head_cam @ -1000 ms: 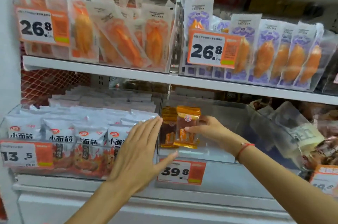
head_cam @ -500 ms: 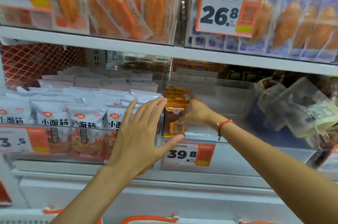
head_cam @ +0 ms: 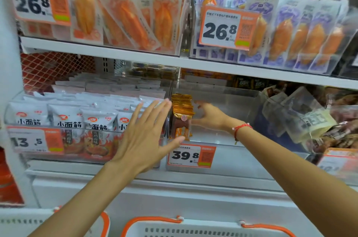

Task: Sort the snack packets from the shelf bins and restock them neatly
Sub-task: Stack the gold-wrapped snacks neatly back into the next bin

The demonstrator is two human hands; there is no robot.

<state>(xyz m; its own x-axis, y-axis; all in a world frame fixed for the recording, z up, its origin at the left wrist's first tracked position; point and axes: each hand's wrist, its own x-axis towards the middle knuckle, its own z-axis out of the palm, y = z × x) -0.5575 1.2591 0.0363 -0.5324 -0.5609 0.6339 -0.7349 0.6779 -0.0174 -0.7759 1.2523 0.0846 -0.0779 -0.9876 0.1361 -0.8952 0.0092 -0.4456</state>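
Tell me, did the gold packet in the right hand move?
Yes. The gold packet went left, joining the stack by the bin's left wall, above the 39.8 tag.

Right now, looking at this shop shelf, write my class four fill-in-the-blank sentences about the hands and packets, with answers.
1. The stack of gold packets stands above the price tag reading ____.
2. The red bracelet is on the ____ wrist.
3. The left hand is held flat and ____.
4. The white packets sit behind the tag reading ____.

Answers: 39.8; right; open; 13.5
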